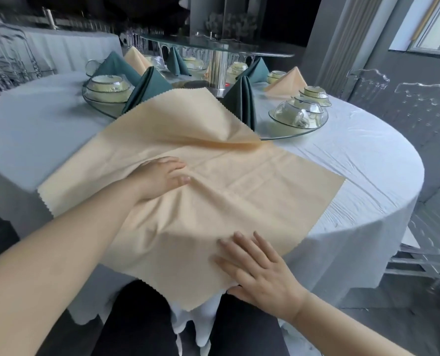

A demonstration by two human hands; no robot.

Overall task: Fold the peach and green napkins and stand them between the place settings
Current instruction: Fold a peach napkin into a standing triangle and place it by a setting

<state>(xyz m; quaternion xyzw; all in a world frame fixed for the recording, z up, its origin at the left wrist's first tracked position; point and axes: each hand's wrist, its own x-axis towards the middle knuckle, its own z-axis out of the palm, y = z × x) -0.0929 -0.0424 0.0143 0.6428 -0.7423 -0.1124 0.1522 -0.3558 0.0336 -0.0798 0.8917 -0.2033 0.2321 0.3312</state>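
The peach napkin (226,191) is lying unfolded as a diamond on the white tablecloth (355,176). Its long diagonal is running away from the person: 1 corner is hanging over the near table edge, and the opposite corner is rising onto the glass turntable (285,136). The left hand (160,178) and the right hand (257,268) are both pressing flat on it, fingers straight, grasping nothing. 2 folded green napkins (242,101) are standing just behind.
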